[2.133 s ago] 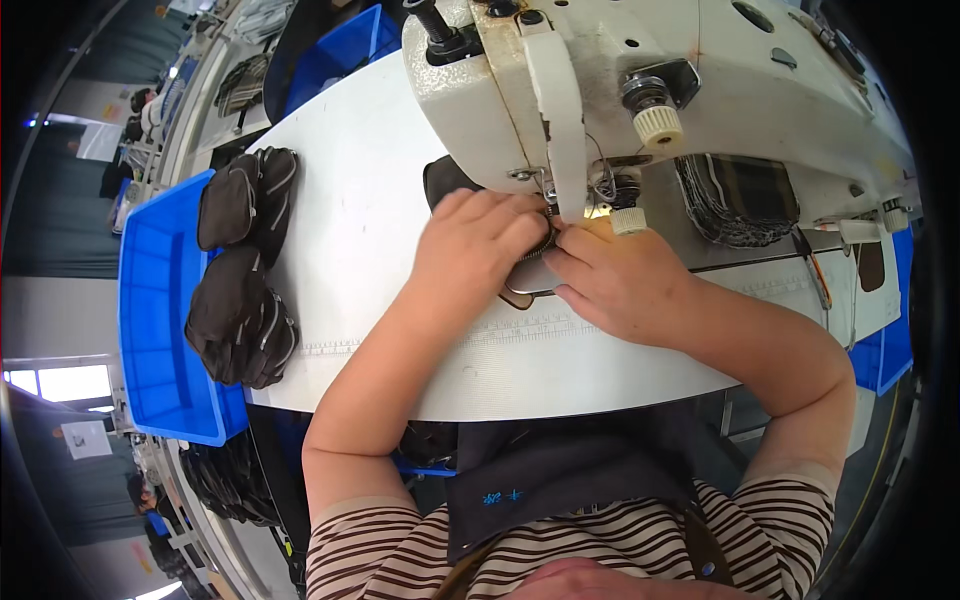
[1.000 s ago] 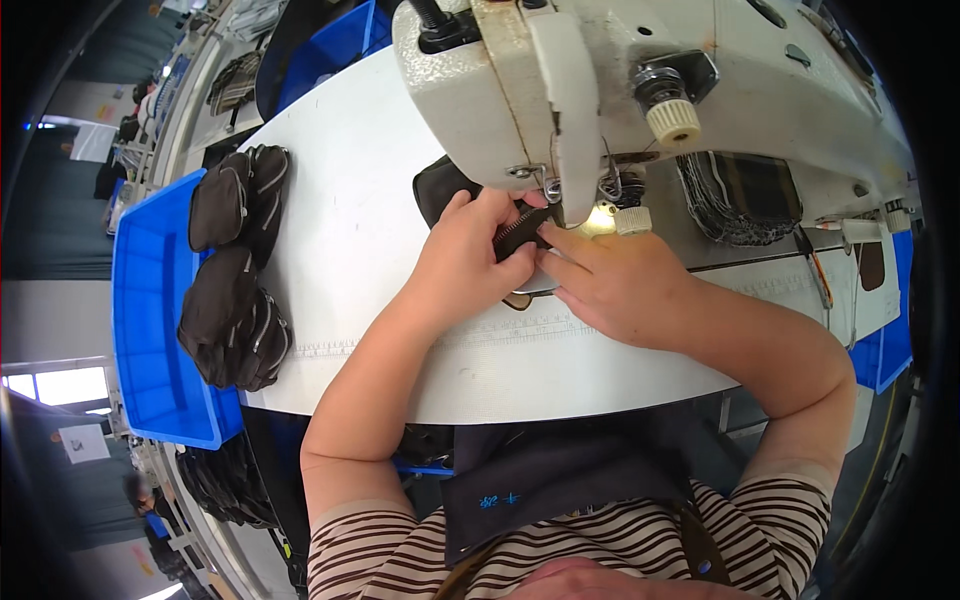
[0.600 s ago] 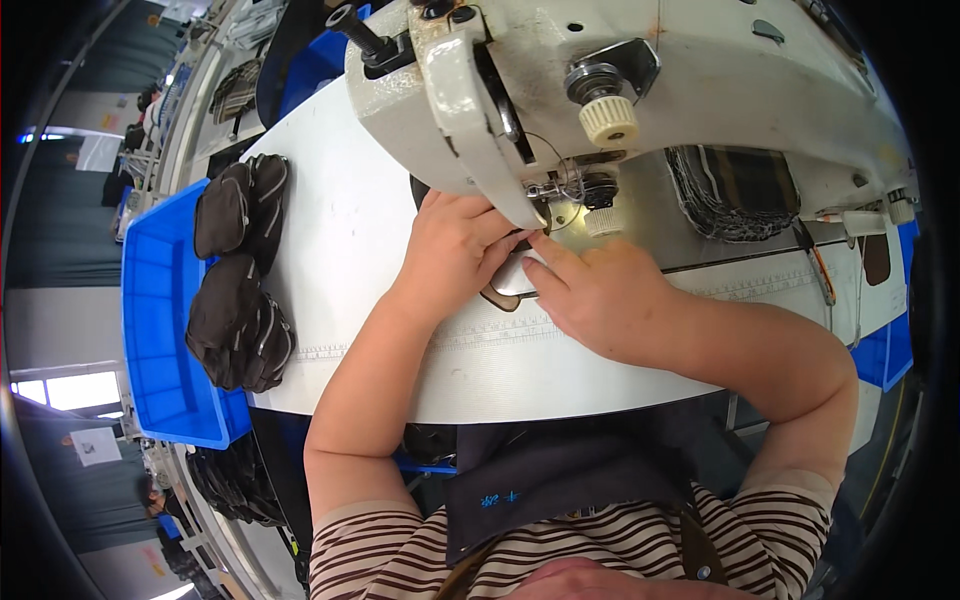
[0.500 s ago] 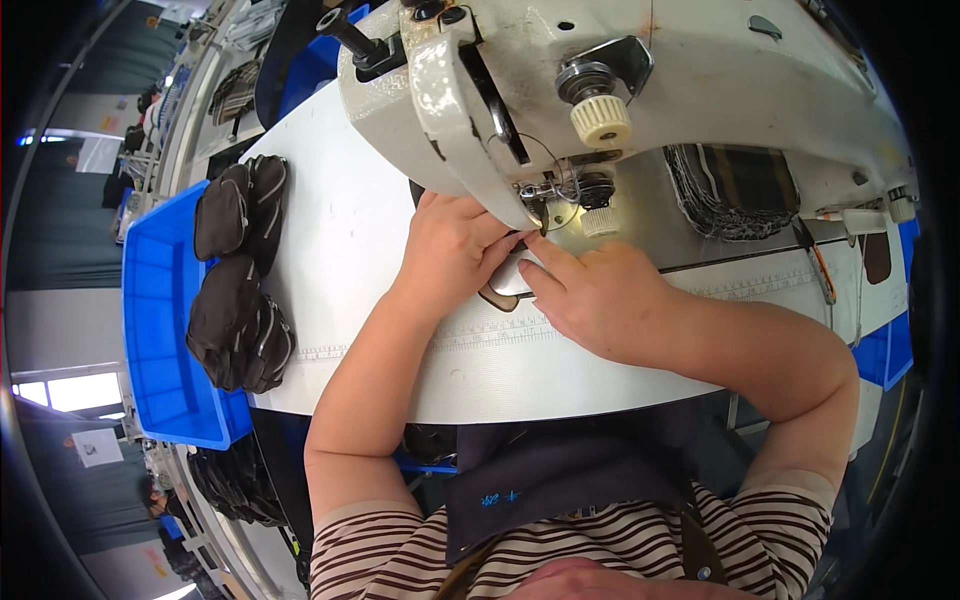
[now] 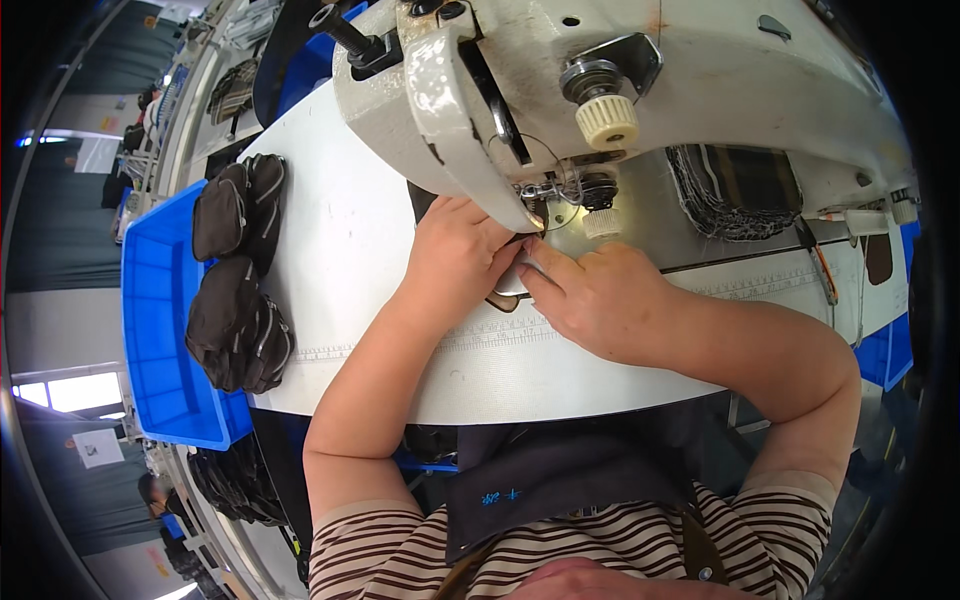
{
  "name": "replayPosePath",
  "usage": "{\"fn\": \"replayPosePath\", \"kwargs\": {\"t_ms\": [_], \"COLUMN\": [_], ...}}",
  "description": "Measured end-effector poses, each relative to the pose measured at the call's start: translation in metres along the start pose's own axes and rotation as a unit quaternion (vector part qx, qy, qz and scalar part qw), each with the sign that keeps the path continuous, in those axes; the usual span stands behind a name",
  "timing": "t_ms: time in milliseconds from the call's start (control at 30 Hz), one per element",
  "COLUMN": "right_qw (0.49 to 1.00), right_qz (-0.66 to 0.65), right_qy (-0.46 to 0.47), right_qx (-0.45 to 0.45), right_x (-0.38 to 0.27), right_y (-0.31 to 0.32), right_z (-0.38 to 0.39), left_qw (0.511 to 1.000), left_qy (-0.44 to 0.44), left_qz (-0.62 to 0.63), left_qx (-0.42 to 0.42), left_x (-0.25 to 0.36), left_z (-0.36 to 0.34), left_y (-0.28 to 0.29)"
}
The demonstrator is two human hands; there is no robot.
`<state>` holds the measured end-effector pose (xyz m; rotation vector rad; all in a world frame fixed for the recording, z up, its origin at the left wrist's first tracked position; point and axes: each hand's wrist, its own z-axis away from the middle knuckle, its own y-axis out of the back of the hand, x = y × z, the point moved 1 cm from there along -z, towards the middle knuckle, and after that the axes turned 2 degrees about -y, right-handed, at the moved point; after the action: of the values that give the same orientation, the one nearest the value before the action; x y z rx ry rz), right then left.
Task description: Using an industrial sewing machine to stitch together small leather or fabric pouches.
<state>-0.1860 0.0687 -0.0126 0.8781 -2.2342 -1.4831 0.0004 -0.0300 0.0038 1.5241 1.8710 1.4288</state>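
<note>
A white industrial sewing machine [image 5: 440, 110] stands over the table, its presser-foot area close to my fingertips. Beside the needle area, my left hand [image 5: 455, 248] is closed, thumb and fingertips pinching a dark fabric piece [image 5: 506, 303]. From the other side, my right hand [image 5: 605, 298] holds the same piece with its index finger and thumb near the presser foot. Most of the fabric is hidden by my hands and the machine head; a brown-edged bit shows between them.
Dark zippered pouches [image 5: 228, 310] lie at the table's left, beside a blue bin [image 5: 170, 340]. Under the machine arm sits a stack of dark striped fabric pieces [image 5: 735, 190]. An orange-and-black tool [image 5: 822, 265] lies to the right. A printed ruler strip [image 5: 480, 335] crosses the white table.
The visible fabric edge has shifted slightly right and partly under my right hand. My left hand has moved a little to the right with it; both hands keep their hold.
</note>
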Motion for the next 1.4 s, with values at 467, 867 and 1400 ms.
{"fn": "replayPosePath", "kwargs": {"t_ms": [467,867,1400], "right_qw": [0.999,1.0,0.999], "right_qz": [-0.034,-0.024,-0.031], "right_qy": [0.012,0.013,-0.012], "right_qx": [-0.019,-0.004,-0.001], "right_x": [0.003,0.002,0.005], "right_y": [0.007,0.004,0.01], "right_z": [-0.006,-0.007,-0.01], "left_qw": [0.999,0.999,0.997], "left_qy": [-0.011,0.0,0.032], "left_qz": [-0.02,0.005,-0.035], "left_qx": [-0.045,-0.042,-0.063], "left_x": [0.005,0.001,0.01], "left_z": [-0.002,0.003,0.003], "left_y": [0.014,0.01,0.005]}}
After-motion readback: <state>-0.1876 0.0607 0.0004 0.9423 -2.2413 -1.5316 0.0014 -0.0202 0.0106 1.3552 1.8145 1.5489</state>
